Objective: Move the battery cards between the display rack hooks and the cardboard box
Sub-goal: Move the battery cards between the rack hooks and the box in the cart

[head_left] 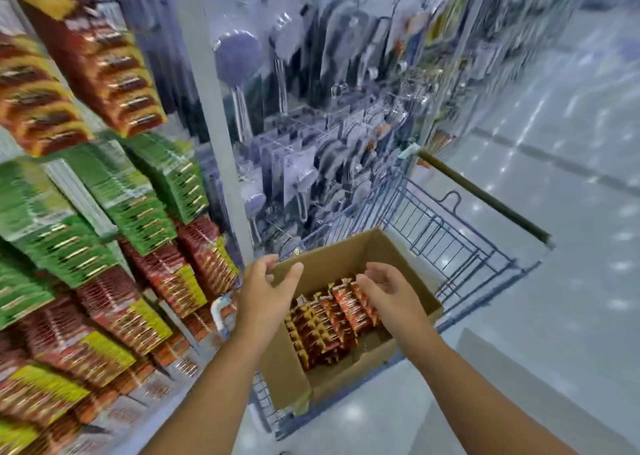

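Across the left half of the frame we see the display rack (pixel 104 191), its hooks crowded with hanging cards: red ones upper left, green ones in the middle, red and yellow ones lower down, all smeared by motion blur. Right of it, upper centre, a second panel (pixel 311 108) carries shower heads in clear packs. Lower right of centre we have a blue wire cart (pixel 446 232) with a dark handle bar (pixel 485 198), standing on a pale glossy floor (pixel 571 177). Sitting in that cart is the open cardboard box (pixel 349 250), and inside it, centre bottom, a row of red and yellow battery cards (pixel 329 323) stands on edge. Both hands float over the box. Our left hand (pixel 268 291) is at the box's left rim, fingers loosely spread, gripping nothing. Our right hand (pixel 389 290) is palm-up above the cards' right end, fingers lightly curved, also holding nothing; whether it touches the cards we cannot tell.
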Demonstrator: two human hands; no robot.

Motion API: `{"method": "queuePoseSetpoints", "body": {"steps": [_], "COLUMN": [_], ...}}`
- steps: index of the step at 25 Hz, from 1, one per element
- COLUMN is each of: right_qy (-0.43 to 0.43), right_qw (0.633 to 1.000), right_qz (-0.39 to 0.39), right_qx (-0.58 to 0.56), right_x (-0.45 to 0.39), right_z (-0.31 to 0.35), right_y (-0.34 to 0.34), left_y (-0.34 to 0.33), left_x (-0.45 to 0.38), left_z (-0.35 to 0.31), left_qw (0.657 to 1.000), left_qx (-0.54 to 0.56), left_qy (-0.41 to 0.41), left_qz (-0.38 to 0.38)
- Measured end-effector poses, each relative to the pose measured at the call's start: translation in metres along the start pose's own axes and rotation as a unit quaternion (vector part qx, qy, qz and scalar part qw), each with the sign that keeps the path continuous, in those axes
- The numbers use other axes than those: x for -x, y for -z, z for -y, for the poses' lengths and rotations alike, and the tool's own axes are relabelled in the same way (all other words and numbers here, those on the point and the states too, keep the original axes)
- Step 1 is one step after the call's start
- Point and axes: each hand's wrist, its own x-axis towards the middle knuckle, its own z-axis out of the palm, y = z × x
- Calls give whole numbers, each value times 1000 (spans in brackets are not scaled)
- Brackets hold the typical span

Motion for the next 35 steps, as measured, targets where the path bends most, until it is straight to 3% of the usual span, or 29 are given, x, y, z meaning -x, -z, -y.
{"method": "queuePoseSetpoints", "body": {"steps": [9,15,20,28,35], "right_qy": [-44,-68,-71,-135,-66], "right_qw": [985,930,891,890,920], "right_qz": [147,320,390,383,284], "right_qx": [82,170,223,207,264], "right_x": [-133,-212,-244,-258,-254], "right_z": [-42,-90,-149,-223,-264], "right_y": [-10,-19,-54,-139,-180], "left_y": [-83,-160,-207,-230,-234], "left_x": [-46,-50,-57,-95,-129], "left_z": [31,66,108,212,268], "left_qw": [985,938,895,851,830], "left_qx": [-3,-14,-47,-74,-132], "left_qy": [137,271,384,476,505], "left_qz": [-100,-216,-224,-207,-199]}}
